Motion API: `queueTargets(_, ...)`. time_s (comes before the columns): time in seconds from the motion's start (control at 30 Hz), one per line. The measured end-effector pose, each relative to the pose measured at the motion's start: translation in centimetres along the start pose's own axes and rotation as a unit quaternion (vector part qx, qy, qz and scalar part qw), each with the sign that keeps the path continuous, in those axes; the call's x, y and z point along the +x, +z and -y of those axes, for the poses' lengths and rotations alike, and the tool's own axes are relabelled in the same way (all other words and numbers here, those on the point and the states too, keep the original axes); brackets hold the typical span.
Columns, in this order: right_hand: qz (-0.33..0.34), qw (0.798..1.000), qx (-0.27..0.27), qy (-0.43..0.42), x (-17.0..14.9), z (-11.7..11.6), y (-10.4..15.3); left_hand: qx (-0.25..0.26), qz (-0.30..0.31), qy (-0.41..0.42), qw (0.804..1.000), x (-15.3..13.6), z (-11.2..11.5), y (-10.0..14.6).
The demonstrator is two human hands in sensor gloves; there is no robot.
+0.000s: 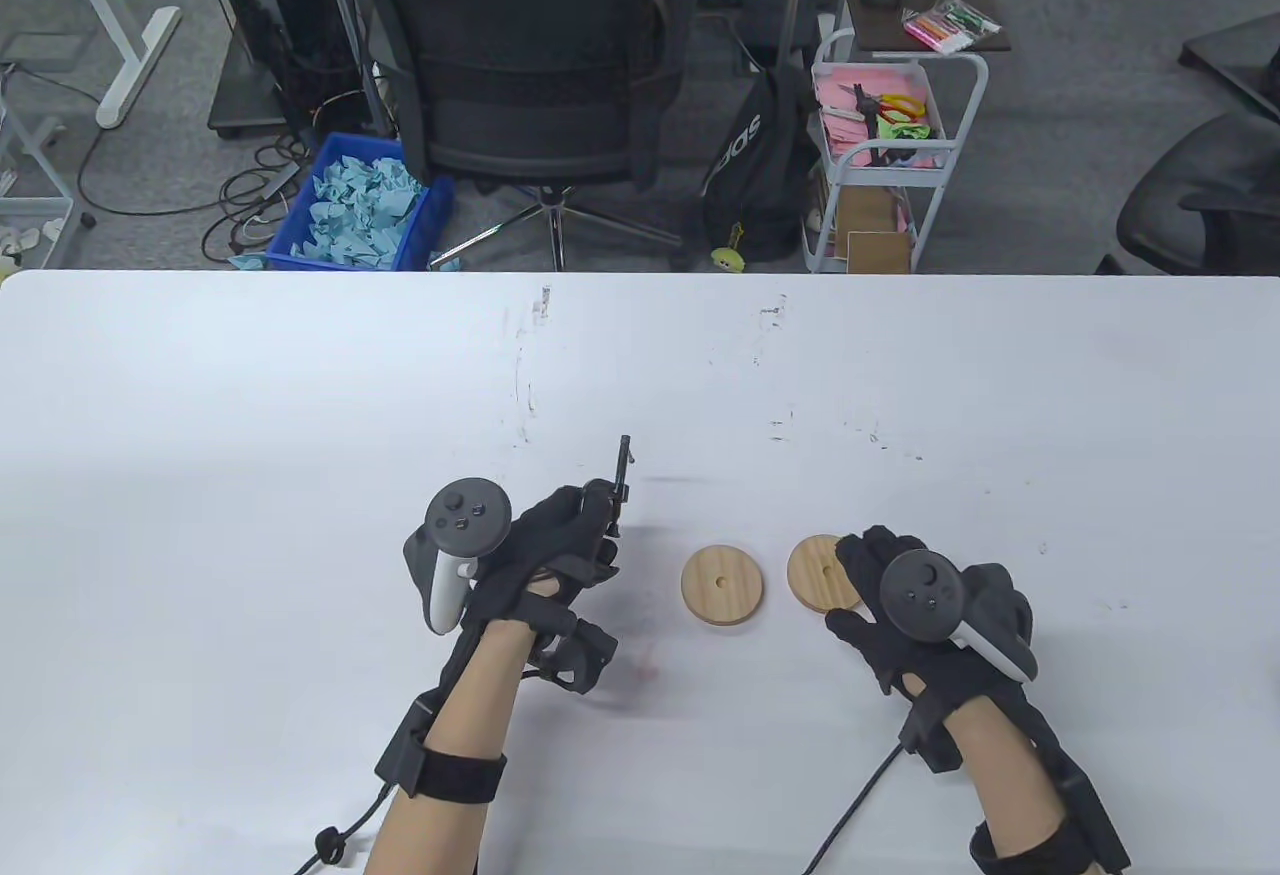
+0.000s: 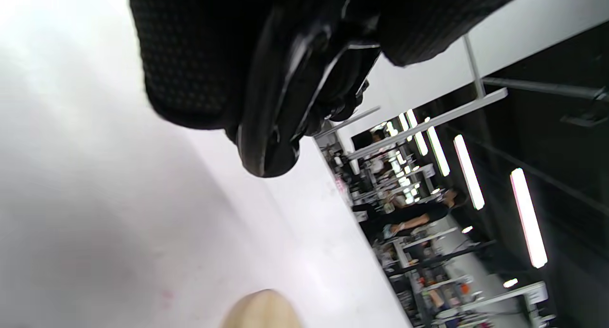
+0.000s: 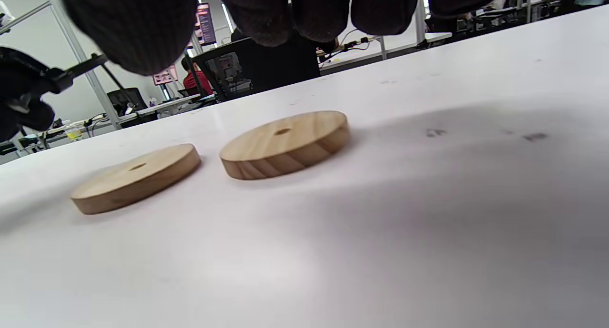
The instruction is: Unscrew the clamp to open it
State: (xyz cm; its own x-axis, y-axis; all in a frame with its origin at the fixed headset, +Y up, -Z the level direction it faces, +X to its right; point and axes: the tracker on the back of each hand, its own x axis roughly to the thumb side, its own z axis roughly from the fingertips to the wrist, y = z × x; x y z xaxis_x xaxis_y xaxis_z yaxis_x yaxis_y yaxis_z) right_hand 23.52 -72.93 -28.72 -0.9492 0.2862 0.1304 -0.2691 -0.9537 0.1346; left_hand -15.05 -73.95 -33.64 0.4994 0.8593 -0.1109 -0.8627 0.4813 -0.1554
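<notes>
My left hand (image 1: 570, 540) grips a small black metal clamp (image 1: 616, 490) above the table, its screw rod pointing away and up. In the left wrist view the clamp's black frame (image 2: 290, 104) fills the top, wrapped by my gloved fingers (image 2: 190, 56). My right hand (image 1: 885, 580) is open and empty, held just over the right wooden disc (image 1: 820, 572). Its fingertips (image 3: 266, 9) hang above the discs in the right wrist view. The clamp also shows at the left edge of the right wrist view (image 3: 71, 73).
Two round wooden discs with centre holes lie on the white table (image 1: 300, 395): the left one (image 1: 722, 585) (image 3: 135, 178) and the right one (image 3: 285, 144). An office chair (image 1: 530, 75), a blue bin and a white cart stand beyond the far edge.
</notes>
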Motion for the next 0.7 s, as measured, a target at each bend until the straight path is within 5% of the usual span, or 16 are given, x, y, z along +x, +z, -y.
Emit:
queueTargets(0.37, -0.041, 0.999, -0.011, -0.018, -2.7, -0.9, 0.7, 0.011, -0.05, -0.142, 0.989, -1.3, 2.3, -0.6)
queueTargets(0.7, -0.046, 0.999, -0.009, -0.015, -2.7, -0.7, 0.8, 0.054, -0.063, -0.208, 0.975, -1.4, 2.1, -0.4)
